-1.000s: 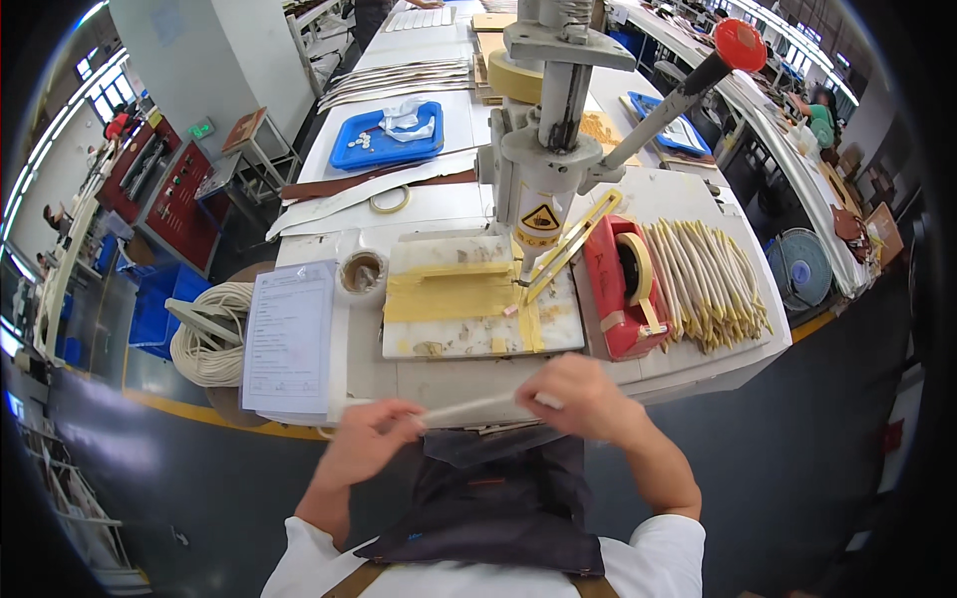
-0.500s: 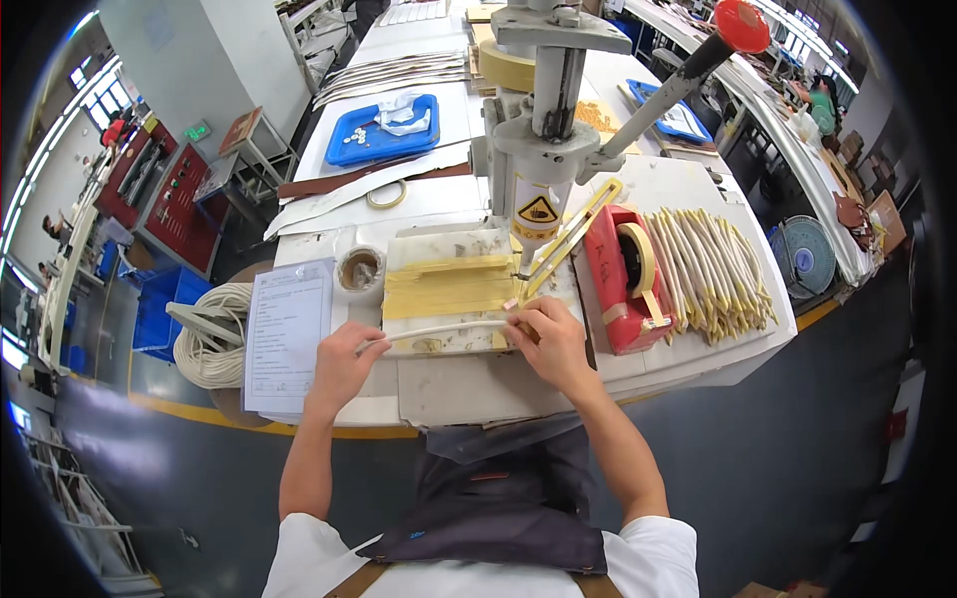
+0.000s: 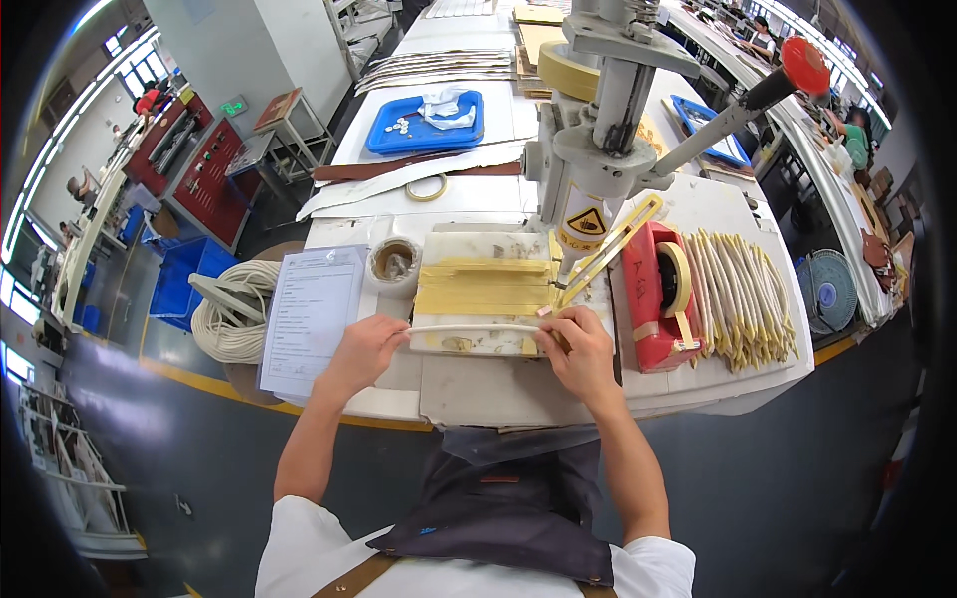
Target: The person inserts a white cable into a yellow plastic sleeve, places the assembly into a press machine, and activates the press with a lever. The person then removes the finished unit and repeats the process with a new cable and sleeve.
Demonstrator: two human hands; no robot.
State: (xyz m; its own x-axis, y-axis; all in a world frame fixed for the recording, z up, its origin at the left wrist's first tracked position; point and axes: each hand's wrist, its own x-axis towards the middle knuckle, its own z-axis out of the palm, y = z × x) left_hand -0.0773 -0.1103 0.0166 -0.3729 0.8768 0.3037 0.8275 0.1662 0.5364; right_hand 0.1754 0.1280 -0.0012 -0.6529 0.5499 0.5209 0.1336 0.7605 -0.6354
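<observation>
A short length of white cord (image 3: 469,328) is stretched from side to side between my hands, above the front edge of a pale block with yellow tape strips (image 3: 483,289) across its top. My left hand (image 3: 364,351) pinches one end of the cord beside the block's left edge. At the other end, my right hand (image 3: 581,351) has its fingers closed on the cord, just in front of a slim yellow arm (image 3: 616,244). Behind them stands a grey lever press (image 3: 588,164) with a red-knobbed handle (image 3: 803,66).
Right of the block sit a red tape dispenser (image 3: 643,329) and a pile of cords with yellow ends (image 3: 743,299). To the left are a tape roll (image 3: 395,264), a printed sheet (image 3: 312,319) and a coil of white cord (image 3: 234,317). Farther back lies a blue tray (image 3: 427,140).
The view has shifted, so the bench appears farther right. My left hand has moved slightly left against the block, and the cord now lies more level. Both hands keep hold of it.
</observation>
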